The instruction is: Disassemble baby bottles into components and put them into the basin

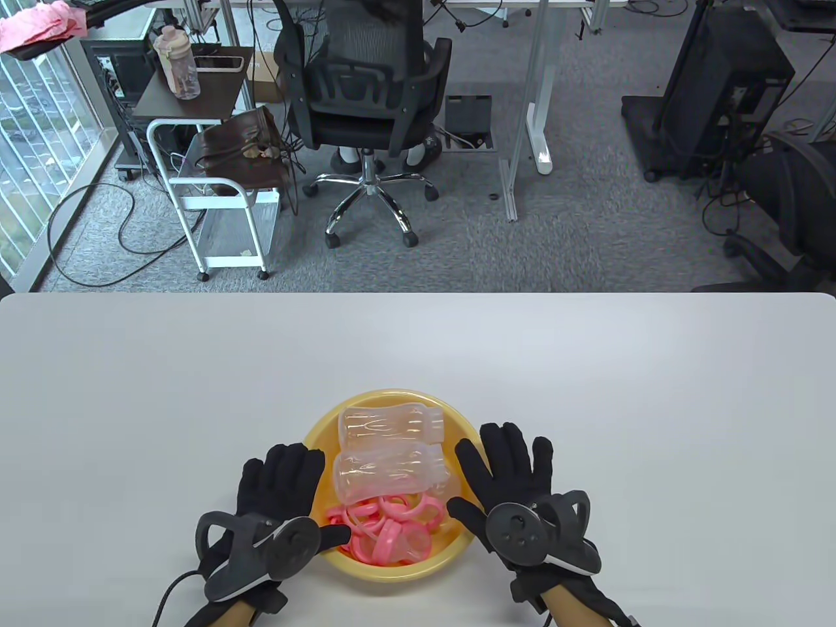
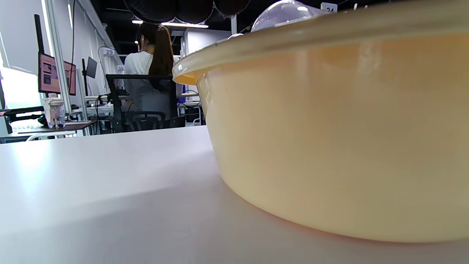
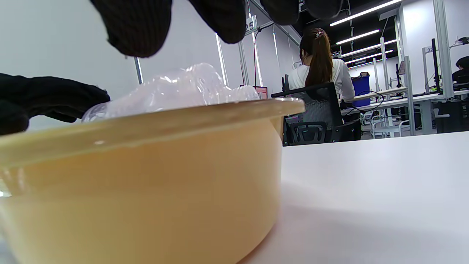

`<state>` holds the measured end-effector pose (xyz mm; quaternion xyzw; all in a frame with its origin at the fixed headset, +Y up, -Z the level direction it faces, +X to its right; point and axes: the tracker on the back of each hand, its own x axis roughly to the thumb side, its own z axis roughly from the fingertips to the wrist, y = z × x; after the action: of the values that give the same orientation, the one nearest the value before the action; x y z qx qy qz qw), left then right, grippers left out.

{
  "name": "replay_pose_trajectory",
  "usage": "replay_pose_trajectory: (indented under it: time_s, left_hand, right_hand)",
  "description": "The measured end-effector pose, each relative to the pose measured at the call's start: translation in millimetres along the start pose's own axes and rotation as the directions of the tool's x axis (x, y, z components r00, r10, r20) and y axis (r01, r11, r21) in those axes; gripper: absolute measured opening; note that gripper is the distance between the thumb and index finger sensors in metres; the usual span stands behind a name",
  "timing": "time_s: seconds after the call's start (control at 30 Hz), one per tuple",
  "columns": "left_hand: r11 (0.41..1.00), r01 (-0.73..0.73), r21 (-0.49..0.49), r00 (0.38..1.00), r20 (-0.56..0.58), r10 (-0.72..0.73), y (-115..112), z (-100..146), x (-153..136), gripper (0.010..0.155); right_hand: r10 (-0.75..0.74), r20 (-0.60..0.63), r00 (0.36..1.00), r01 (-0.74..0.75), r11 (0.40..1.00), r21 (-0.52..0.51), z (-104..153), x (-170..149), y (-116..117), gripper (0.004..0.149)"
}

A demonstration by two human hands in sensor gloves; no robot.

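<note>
I see my left hand [image 1: 277, 486] lying flat on the surface [image 1: 130, 405] just left of the basin [image 1: 390, 398], fingers straight and close together, holding nothing; its thumb reaches over the basin's near-left rim. My right hand [image 1: 506, 480] lies flat just right of the basin, fingers spread and straight, holding nothing as well; its thumb points toward the basin's rim. Each hand carries a tracker on its back.

The basin is yellow and round, and it stands between my two hands, near the front edge of the surface. Inside it, toward the far side, two clear bottle bodies [image 1: 392, 428] lie on their sides, one behind the other, the nearer one resting partly on the pile in front of it. That pile, in the near half of the basin, is a heap of pink rings [image 1: 385, 526] and handles tangled together; I cannot tell the single pieces apart.

From the left wrist view the basin's wall fills the right side, with a clear bottle rising above the rim. From the right wrist view my fingertips [image 3: 137, 25] hang above the rim, with the clear bottles just behind it.

Beyond the basin, past the far edge of the surface, a black chair [image 1: 366, 85] stands on grey carpet, and a white cart [image 1: 215, 196] stands to its left.
</note>
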<state>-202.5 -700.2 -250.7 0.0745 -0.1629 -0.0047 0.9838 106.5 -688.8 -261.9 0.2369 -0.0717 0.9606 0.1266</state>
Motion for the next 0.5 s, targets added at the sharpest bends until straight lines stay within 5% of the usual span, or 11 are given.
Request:
replay_pose_trajectory:
  time_s: [0.5]
  left_hand:
    - [1.0,-0.016,-0.001,1.0,-0.007,0.016,-0.2,0.3,-0.5,0.102]
  right_hand:
    - [-0.001,-0.007,1.0,0.001,1.0,0.015,-0.1,-0.3,0.1,0.074]
